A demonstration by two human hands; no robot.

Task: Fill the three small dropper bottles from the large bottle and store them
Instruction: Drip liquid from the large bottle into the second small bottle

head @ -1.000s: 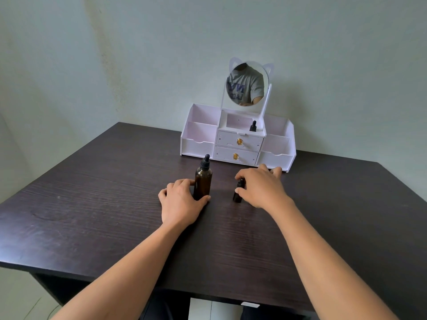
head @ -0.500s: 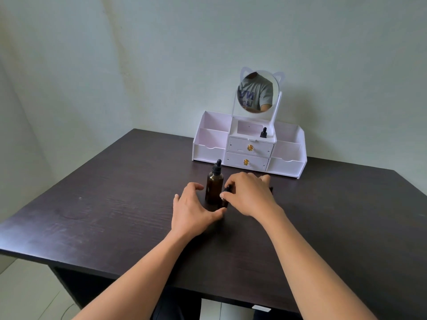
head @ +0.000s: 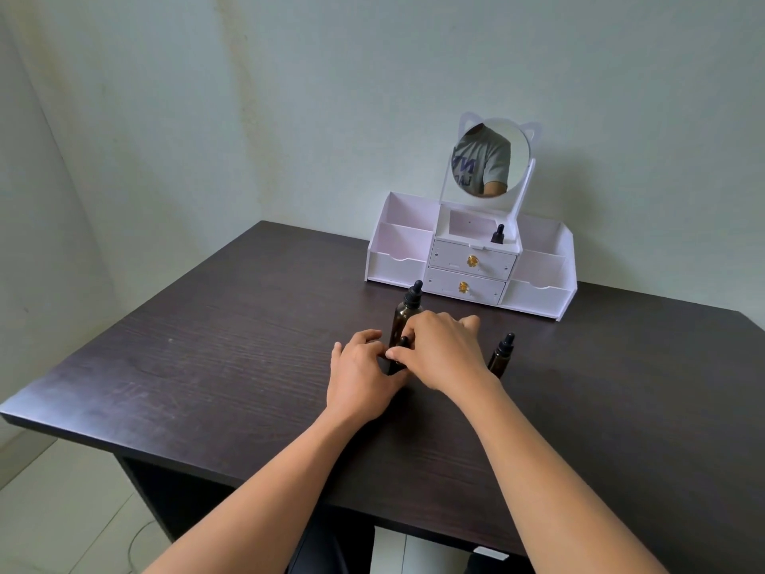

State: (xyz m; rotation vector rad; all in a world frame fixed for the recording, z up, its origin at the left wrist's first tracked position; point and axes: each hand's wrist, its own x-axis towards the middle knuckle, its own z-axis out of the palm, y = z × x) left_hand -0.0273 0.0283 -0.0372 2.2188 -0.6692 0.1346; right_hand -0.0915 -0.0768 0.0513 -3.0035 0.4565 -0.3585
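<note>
The left hand (head: 362, 379) and right hand (head: 445, 354) meet at the middle of a dark wooden table (head: 232, 350), both closed around one small dropper bottle (head: 401, 345) that stands between them. The left hand's fingers curl about its lower body, and the right hand's fingertips pinch at its black cap. The right hand covers much of the bottle. Just behind the hands, touching or nearly touching the right knuckles, the large amber bottle (head: 405, 314) stands upright, its black dropper top rising above them. Just to the right of the right wrist stands a second small dropper bottle (head: 499, 360), upright and apart from the hand. Well beyond the hands, against the wall, sits a white desktop organizer (head: 397, 258) with two gold-knobbed drawers (head: 472, 261) and a round cat-eared mirror (head: 484, 159). A third small dropper bottle (head: 498, 236) stands in its top middle compartment. A second earlier the left hand was wrapped about the large bottle and the right held the small one further right; since then the hands have come together in front of the large bottle, uncovering the second small one.
</note>
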